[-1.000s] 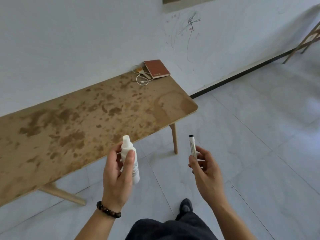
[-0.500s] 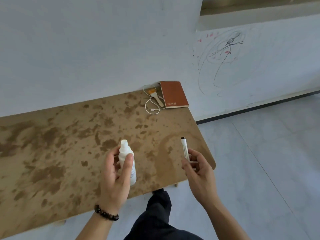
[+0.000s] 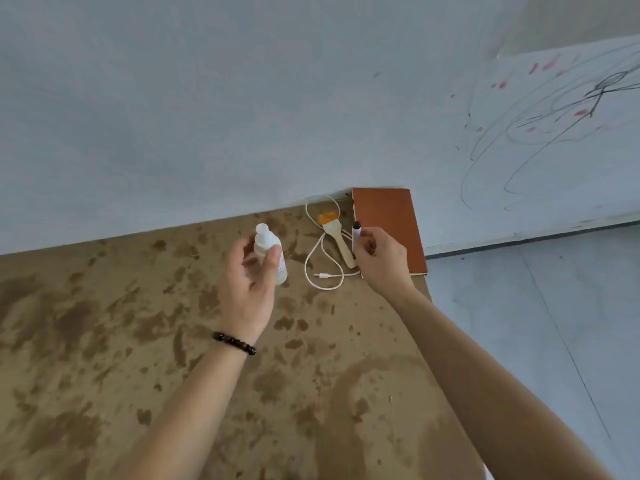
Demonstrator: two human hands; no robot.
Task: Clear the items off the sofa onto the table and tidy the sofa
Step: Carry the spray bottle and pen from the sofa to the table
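Observation:
My left hand (image 3: 247,289) grips a small white bottle (image 3: 268,249), held upright over the stained wooden table (image 3: 104,341). My right hand (image 3: 379,261) pinches a white marker with a dark cap (image 3: 356,233), upright, just above the table's far right corner. Under and beside that hand lie a brown notebook (image 3: 391,216), a wooden brush (image 3: 337,237) and a white cable (image 3: 320,268). The sofa is out of view.
A white wall (image 3: 207,98) runs along the table's far edge, with scribbles on it at the right. Grey tiled floor (image 3: 536,323) lies beyond the table's right edge.
Both hands have reached forward over the table toward its far right corner, carrying the bottle and the marker. The view has closed in on the table.

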